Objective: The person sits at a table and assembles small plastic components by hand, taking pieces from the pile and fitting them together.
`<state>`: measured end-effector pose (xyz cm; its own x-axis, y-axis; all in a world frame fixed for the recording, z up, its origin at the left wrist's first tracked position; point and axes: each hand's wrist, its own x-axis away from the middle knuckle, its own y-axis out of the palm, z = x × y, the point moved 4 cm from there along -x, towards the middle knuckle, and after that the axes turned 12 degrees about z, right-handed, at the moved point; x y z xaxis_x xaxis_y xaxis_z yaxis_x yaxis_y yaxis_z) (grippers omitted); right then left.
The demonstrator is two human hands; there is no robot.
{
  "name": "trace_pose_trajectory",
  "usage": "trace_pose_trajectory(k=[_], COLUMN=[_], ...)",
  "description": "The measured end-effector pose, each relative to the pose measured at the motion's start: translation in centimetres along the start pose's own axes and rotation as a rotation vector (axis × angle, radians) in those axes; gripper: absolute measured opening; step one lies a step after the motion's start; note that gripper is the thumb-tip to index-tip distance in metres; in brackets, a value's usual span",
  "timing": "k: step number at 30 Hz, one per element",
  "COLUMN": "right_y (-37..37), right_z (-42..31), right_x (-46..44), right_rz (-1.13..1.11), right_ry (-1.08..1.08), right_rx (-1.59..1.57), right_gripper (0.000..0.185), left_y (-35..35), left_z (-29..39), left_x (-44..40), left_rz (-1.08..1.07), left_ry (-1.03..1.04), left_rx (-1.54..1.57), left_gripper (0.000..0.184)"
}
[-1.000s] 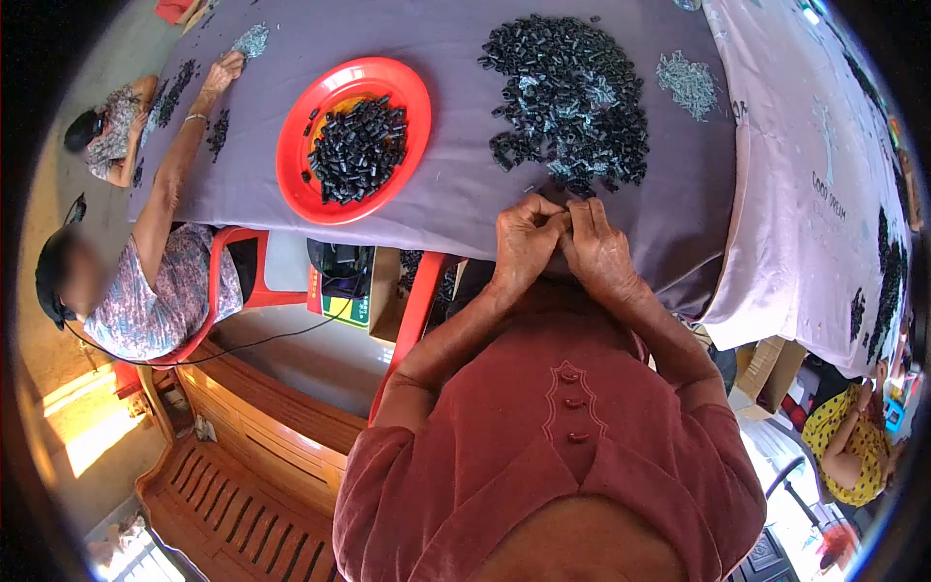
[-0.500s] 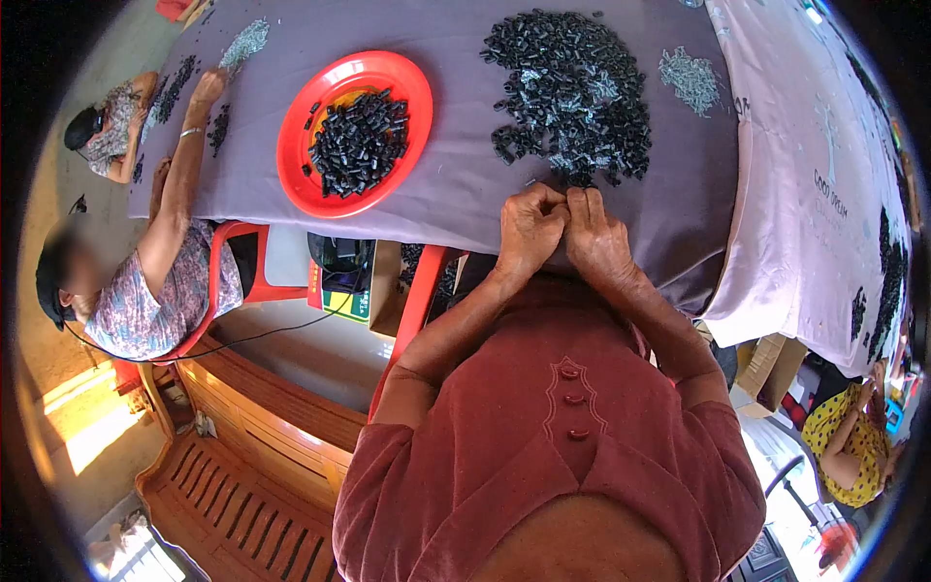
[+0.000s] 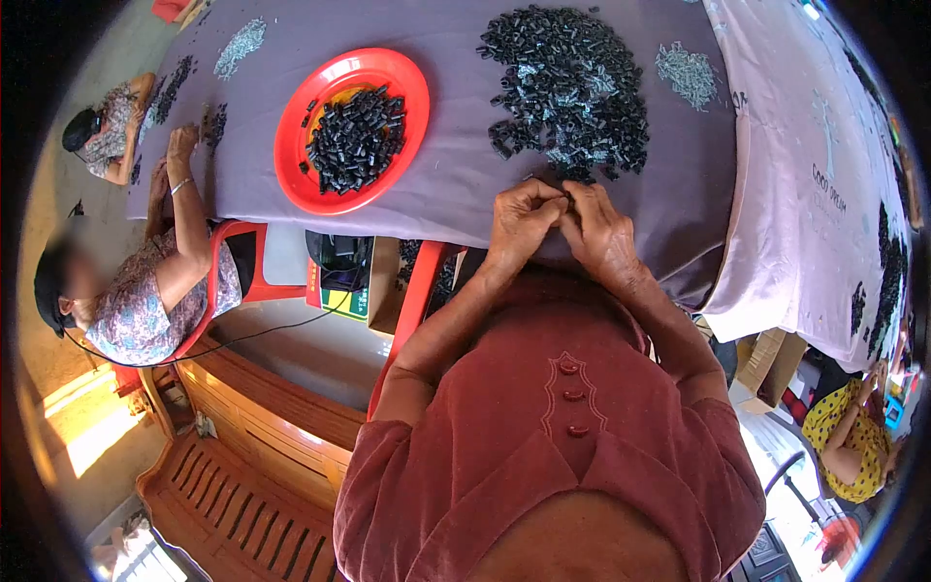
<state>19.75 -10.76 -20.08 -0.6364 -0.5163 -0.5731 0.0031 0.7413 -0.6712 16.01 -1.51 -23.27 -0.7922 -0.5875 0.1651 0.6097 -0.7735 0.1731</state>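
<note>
My left hand (image 3: 522, 223) and my right hand (image 3: 598, 231) meet at the front edge of the cloth-covered table, fingertips pinched close together. A small dark piece shows between the right fingertips, apparently one of the short black tube-like parts. What the left fingers grip is too small and hidden to make out. Just beyond both hands spreads a large heap of these black parts (image 3: 601, 107), with clear slivers mixed in. A smaller pile of clear, thin pieces (image 3: 687, 76) lies to its right. On the left, a red plate (image 3: 419, 102) bears more black parts (image 3: 357, 141).
Two people sit along the left side; the nearer person's hand (image 3: 182, 143) is over small dark piles. Another clear pile (image 3: 240, 48) lies there. A red chair (image 3: 412, 301) and a wooden bench (image 3: 247, 495) stand left of me. Someone in yellow (image 3: 846, 446) is at far right.
My hands have loosened from their tight pinch, the right fingers lifting and spreading slightly to reveal a dark bit. The nearer person's hand has drawn back from the clear pile toward their body.
</note>
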Motion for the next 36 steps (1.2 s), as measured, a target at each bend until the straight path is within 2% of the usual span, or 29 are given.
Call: trace_pose_trajectory(k=[1,3,6,9,16,19,21,23,26,27,29,30,31,32,33,34,35,36], right_y=[-0.3,-1.3,-2.3,-2.1,-2.1,-2.3,-2.8,-2.9,-2.7,-2.7,-2.6,-2.6,-2.7,-2.7,-2.6,-2.3,-2.1,-2.0], right_z=[0.4,0.8,1.7,2.7,2.3,2.4,2.7,2.8,2.9,2.9,2.9,2.9,2.9,2.8,2.8,2.9,2.9,2.8], right_x=[0.0,-0.1,0.2,1.1,1.0,1.2,1.4,1.4,1.5,1.3,1.0,0.9,0.9,0.8,0.7,0.6,0.3,0.1], right_rz=[0.054,0.082,0.147,0.108,0.127,0.142,0.259,0.281,0.278,0.269,0.261,0.252,0.255,0.223,0.192,0.194,0.198,0.203], right_ry=[0.074,0.121,0.208,0.408,0.381,0.436,0.483,0.496,0.484,0.454,0.440,0.431,0.433,0.393,0.353,0.355,0.270,0.183], right_rx=[-0.149,-0.212,-0.295,-0.385,-0.390,-0.383,-0.409,-0.419,-0.397,-0.359,-0.347,-0.331,-0.331,-0.272,-0.214,-0.216,-0.155,-0.094], right_gripper=[0.029,0.027,0.020,0.011,0.010,0.009,0.009,0.009,0.010,0.010,0.011,0.011,0.011,0.012,0.013,0.013,0.014,0.015], left_y=[-0.3,-0.5,-1.1,-1.4,-1.9,-2.0,-2.4,-4.6,-8.1,-9.2,-11.2,-11.6,-12.2,-12.9,-13.4,-13.6,-13.6,-13.8], left_z=[0.2,0.6,0.6,0.1,-0.1,-0.2,0.2,2.0,6.2,7.3,7.9,8.3,8.6,8.7,8.4,8.4,8.3,8.1], left_x=[-0.1,-0.2,-0.1,-0.3,-0.5,-0.4,-0.3,-0.5,-1.4,-1.6,-2.5,-2.5,-2.7,-3.0,-3.3,-3.6,-3.8,-4.1], left_rz=[0.002,-0.162,-0.209,-0.236,-0.299,-0.309,-0.268,-0.164,0.124,0.275,0.468,0.556,0.628,0.692,0.690,0.721,0.748,0.748], left_ry=[0.001,-0.110,-0.130,-0.153,-0.128,-0.137,-0.226,-0.108,0.240,0.326,0.491,0.498,0.546,0.585,0.584,0.650,0.717,0.720], left_rx=[0.000,0.222,0.306,0.427,0.463,0.507,0.617,0.679,0.342,0.104,-0.091,-0.192,-0.472,-0.755,-0.757,-0.954,-1.152,-1.152], left_gripper=[0.004,0.007,0.011,0.011,0.011,0.011,0.010,0.009,0.008,0.009,0.010,0.011,0.011,0.011,0.011,0.010,0.010,0.010])
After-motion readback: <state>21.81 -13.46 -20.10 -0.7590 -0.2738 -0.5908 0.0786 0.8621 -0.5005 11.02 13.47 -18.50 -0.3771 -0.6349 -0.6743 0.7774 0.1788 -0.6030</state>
